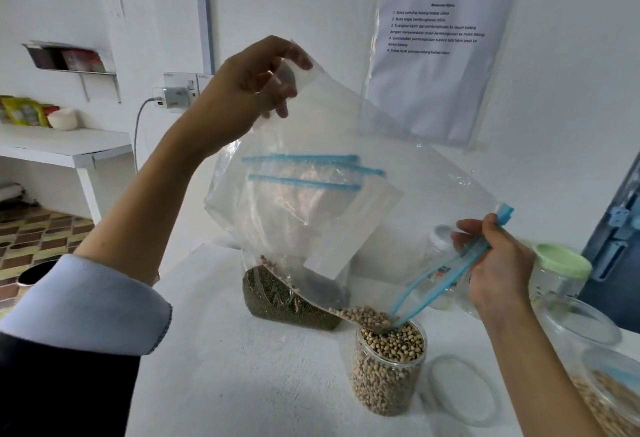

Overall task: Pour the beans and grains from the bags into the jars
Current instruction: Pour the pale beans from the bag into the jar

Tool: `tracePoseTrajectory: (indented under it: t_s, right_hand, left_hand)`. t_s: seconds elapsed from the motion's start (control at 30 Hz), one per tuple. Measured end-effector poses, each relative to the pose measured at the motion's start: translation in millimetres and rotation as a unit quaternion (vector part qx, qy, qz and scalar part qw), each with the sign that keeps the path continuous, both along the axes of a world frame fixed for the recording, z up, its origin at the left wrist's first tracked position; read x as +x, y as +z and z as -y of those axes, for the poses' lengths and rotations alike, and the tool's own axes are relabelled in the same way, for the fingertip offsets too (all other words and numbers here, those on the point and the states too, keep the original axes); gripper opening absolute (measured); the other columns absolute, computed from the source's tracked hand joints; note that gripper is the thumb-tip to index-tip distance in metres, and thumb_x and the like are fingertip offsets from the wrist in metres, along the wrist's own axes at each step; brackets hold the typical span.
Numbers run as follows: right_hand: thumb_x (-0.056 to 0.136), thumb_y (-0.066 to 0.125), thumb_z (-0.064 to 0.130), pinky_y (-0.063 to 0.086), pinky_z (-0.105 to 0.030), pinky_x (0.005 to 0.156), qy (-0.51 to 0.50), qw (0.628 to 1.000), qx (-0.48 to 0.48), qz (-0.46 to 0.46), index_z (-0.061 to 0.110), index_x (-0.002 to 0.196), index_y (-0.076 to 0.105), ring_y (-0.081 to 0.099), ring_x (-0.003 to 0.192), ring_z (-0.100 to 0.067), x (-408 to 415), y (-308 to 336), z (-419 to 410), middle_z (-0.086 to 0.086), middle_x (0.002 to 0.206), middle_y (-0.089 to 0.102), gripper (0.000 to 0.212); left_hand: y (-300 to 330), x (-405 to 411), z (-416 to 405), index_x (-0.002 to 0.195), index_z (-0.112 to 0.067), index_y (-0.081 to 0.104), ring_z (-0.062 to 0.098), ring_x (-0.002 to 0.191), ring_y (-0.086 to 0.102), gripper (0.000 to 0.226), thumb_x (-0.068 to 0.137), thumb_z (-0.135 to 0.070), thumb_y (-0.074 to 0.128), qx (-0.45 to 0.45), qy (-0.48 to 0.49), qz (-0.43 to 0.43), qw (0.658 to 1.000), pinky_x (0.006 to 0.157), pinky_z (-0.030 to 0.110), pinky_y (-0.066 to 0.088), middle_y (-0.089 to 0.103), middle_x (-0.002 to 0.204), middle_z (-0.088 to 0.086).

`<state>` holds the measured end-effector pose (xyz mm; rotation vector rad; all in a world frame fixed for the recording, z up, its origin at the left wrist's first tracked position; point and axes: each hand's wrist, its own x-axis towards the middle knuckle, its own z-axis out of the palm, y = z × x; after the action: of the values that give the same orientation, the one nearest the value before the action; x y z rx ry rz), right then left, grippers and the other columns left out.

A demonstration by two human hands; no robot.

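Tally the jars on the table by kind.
Open jar of black-eyed peas: 1
Green-lidded jar: 1
Clear jar partly hidden behind the right hand: 1
Total: 3
The clear shapes at the right edge are too unclear to count.

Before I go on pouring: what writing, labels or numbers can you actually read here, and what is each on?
"TASK & GOAL": heading on the laminated sheet on the wall; blurred, so uncertain.
Sheet's numbered lines 1 to 5: too blurred to read.
Label on the jar behind the bag: unreadable.
Yellow packet on the shelf: too small.
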<state>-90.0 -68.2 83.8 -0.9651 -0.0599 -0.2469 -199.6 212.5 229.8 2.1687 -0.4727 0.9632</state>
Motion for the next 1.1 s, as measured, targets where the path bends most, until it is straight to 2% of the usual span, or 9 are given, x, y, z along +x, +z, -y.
tracePoseTrajectory:
  t_s: [0.1, 0.33, 0.43, 0.6, 0.73, 0.83, 0.9, 1.0, 1.1]
  right_hand:
    - [0.099, 0.05, 0.017, 0.054, -0.026, 0.069, 0.015, 1.0, -0.011, -0.003, 0.011, 0.074, 0.061, 0.062, 0.057, -0.011, -1.7, -0.7, -1.1, 0.002, 0.061, 0.068, 0.027]
    - [0.098, 0.052, 0.017, 0.052, -0.025, 0.069, 0.0, 1.0, 0.009, -0.011, 0.011, 0.072, 0.061, 0.061, 0.055, -0.011, -2.4, 0.4, -0.4, 0.003, 0.058, 0.067, 0.027]
    - [0.098, 0.052, 0.019, 0.054, -0.023, 0.066, 0.009, 1.0, -0.011, -0.006, 0.01, 0.074, 0.062, 0.062, 0.057, -0.01, -2.4, -0.4, 0.7, 0.003, 0.061, 0.068, 0.027]
    - [0.099, 0.05, 0.017, 0.052, -0.026, 0.071, -0.004, 1.0, 0.004, -0.02, 0.009, 0.072, 0.06, 0.06, 0.053, -0.009, -1.6, -4.1, 2.9, 0.004, 0.057, 0.067, 0.03]
    - [0.099, 0.05, 0.017, 0.052, -0.024, 0.069, 0.007, 1.0, 0.008, -0.023, 0.01, 0.07, 0.06, 0.06, 0.051, -0.007, -0.3, -6.7, 2.9, 0.004, 0.056, 0.067, 0.031]
    - [0.098, 0.051, 0.017, 0.052, -0.024, 0.071, 0.006, 1.0, 0.009, -0.016, 0.011, 0.069, 0.06, 0.06, 0.054, -0.009, 1.8, -6.8, 4.2, 0.004, 0.058, 0.068, 0.031]
    - [0.097, 0.052, 0.017, 0.052, -0.026, 0.072, 0.001, 1.0, 0.009, -0.01, 0.011, 0.069, 0.061, 0.06, 0.054, -0.009, 3.1, -7.2, 3.7, 0.003, 0.058, 0.068, 0.03]
    - [0.097, 0.052, 0.017, 0.052, -0.027, 0.074, 0.0, 1.0, 0.001, -0.006, 0.011, 0.069, 0.061, 0.06, 0.055, -0.009, 5.1, -9.5, 2.5, 0.004, 0.059, 0.068, 0.03]
    - [0.097, 0.052, 0.017, 0.052, -0.027, 0.074, 0.006, 1.0, 0.014, -0.005, 0.014, 0.06, 0.066, 0.06, 0.054, -0.008, 6.1, -10.5, 3.4, 0.004, 0.058, 0.068, 0.04]
  left_hand:
    - [2.4, 1.6, 0.1, 0.108, -0.026, 0.055, 0.013, 0.074, 0.058, 0.035, 0.094, 0.003, 0.04, -0.006, -0.009, -0.001, 1.0, 0.067, 0.027, 0.044, 0.056, 0.086, 0.001]
    - [4.3, 5.4, 4.2, 0.108, -0.024, 0.058, 0.011, 0.075, 0.057, 0.048, 0.091, 0.013, 0.031, -0.025, -0.023, -0.007, 0.999, 0.066, 0.025, 0.042, 0.058, 0.085, -0.004]
    - [3.5, 6.3, 4.9, 0.105, -0.029, 0.059, 0.012, 0.076, 0.056, 0.051, 0.089, 0.012, 0.032, -0.019, -0.025, -0.012, 0.999, 0.069, 0.03, 0.043, 0.058, 0.087, -0.004]
    - [0.6, 5.2, 4.7, 0.112, -0.022, 0.056, 0.013, 0.08, 0.062, 0.032, 0.094, 0.001, 0.044, -0.007, -0.031, -0.035, 0.999, 0.07, 0.026, 0.048, 0.059, 0.091, -0.002]
    - [-4.7, 4.6, 0.2, 0.12, -0.018, 0.051, 0.021, 0.089, 0.063, 0.042, 0.085, 0.002, 0.063, 0.006, -0.046, -0.082, 0.996, 0.086, 0.028, 0.054, 0.06, 0.098, 0.001]
    - [-9.7, 3.4, -3.4, 0.116, -0.017, 0.052, 0.019, 0.087, 0.063, 0.047, 0.08, 0.009, 0.066, -0.027, -0.057, -0.085, 0.994, 0.083, 0.026, 0.055, 0.058, 0.101, 0.002]
    - [-13.7, 4.0, -4.9, 0.105, -0.018, 0.054, 0.012, 0.084, 0.067, 0.043, 0.077, 0.013, 0.065, -0.059, -0.048, -0.078, 0.994, 0.078, 0.023, 0.054, 0.059, 0.103, 0.003]
    - [-21.4, 6.3, -6.4, 0.092, -0.017, 0.048, 0.013, 0.08, 0.07, 0.041, 0.075, 0.015, 0.067, -0.115, -0.039, -0.068, 0.99, 0.074, 0.023, 0.054, 0.058, 0.098, -0.001]
    - [-27.1, 8.2, -7.9, 0.096, -0.02, 0.039, 0.017, 0.082, 0.07, 0.05, 0.071, 0.01, 0.072, -0.176, -0.028, -0.054, 0.983, 0.074, 0.025, 0.057, 0.054, 0.106, 0.0]
